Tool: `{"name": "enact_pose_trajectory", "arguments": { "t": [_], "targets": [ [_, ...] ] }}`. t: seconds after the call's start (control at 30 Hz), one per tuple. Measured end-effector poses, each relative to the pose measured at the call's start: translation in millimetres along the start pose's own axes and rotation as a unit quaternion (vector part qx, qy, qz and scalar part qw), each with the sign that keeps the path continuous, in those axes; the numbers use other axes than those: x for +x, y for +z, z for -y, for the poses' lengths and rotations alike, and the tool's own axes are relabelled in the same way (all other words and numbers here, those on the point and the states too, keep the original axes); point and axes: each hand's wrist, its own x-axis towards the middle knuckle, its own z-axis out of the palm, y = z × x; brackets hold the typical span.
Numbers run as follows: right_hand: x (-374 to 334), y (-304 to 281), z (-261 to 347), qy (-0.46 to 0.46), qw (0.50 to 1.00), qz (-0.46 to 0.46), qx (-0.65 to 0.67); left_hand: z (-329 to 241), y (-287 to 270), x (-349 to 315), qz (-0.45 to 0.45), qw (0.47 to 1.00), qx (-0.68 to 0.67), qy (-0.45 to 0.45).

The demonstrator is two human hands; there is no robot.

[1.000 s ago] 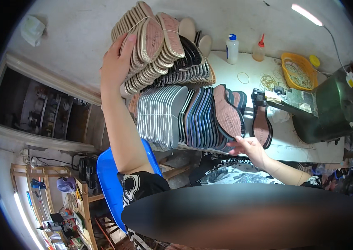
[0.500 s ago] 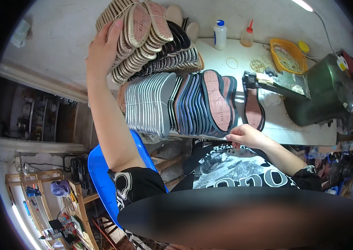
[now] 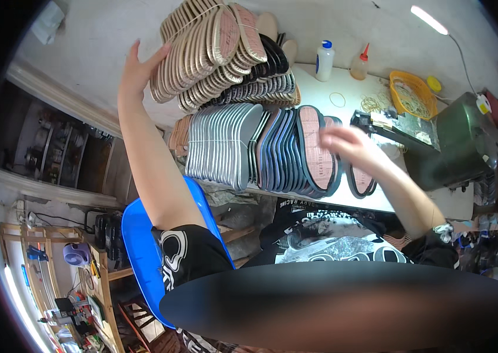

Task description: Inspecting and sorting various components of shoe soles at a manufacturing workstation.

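My left hand is open, its fingers spread, at the left side of a tall bundle of beige shoe soles; one finger reaches the soles' edges. A thin band runs round that bundle. My right hand, somewhat blurred, hovers over the right end of a row of dark-edged soles. Its fingers point left and look apart, with nothing visible in them. Below it stands a sole with a pink insole. Partly hidden by my right forearm, another pink-topped sole lies on the white table.
Banded silver-grey soles stand left of the dark ones. Behind are a white bottle with a blue cap, a red-tipped squeeze bottle and an orange basket of rubber bands. A dark green machine stands right, a blue tub lower left.
My left hand has shifted from atop the beige bundle to its left side, fingers spreading. My right hand has risen from the table's front edge to above the soles. The view has shifted slightly.
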Motion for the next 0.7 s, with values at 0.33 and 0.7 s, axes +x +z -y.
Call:
{"name": "enact_pose_trajectory", "arguments": {
  "t": [0.33, 0.7],
  "targets": [
    [187, -3, 66, -0.092, 0.977, -0.182, -0.061, 59, 46, -12, 0.123, 0.906, -0.400, -0.069],
    [186, 10, 90, -0.095, 0.992, -0.088, 0.012, 29, 71, -27, 0.082, 0.848, -0.523, 0.001]
  ]
}}
